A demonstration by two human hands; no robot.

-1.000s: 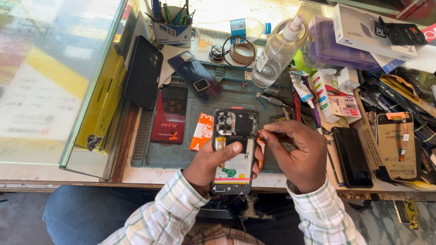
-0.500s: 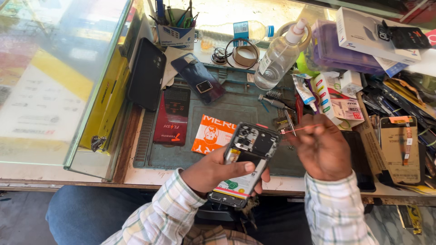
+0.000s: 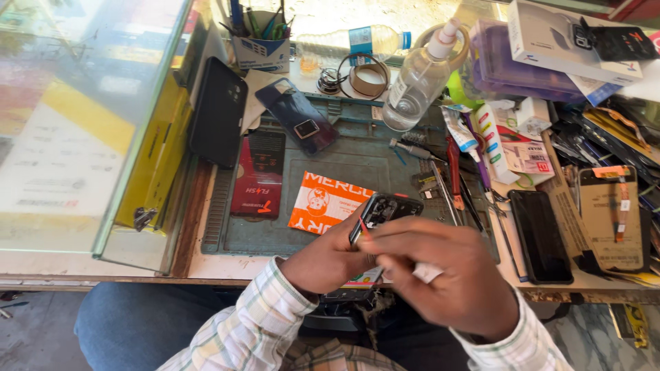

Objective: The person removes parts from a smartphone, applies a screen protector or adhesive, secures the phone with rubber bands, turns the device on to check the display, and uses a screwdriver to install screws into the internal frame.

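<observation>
While the left hand (image 3: 323, 257) cups the opened phone (image 3: 381, 213) from below and grips it by its long edges, the phone sits tilted just above the near edge of the desk (image 3: 206, 264), over the green work mat (image 3: 357, 161). It looks light and stiff, a thin slab with its back cover off, so the dark inner frame and camera end face up; I judge it fragile there, with bare parts that would not take pressure or a twist. The edges seem the safe place to hold it, as the left hand does, keeping fingers off the exposed inside. A thin red-tipped tool or wire (image 3: 363, 228) lies against its left side; what it is I cannot tell. Further right, the right hand (image 3: 440, 282) covers the lower part of the phone, fingers drawn together and pinching a small pale piece (image 3: 427, 272), blurred. Beyond it, on the right of the desk, a black phone (image 3: 540, 237) lies flat.
</observation>
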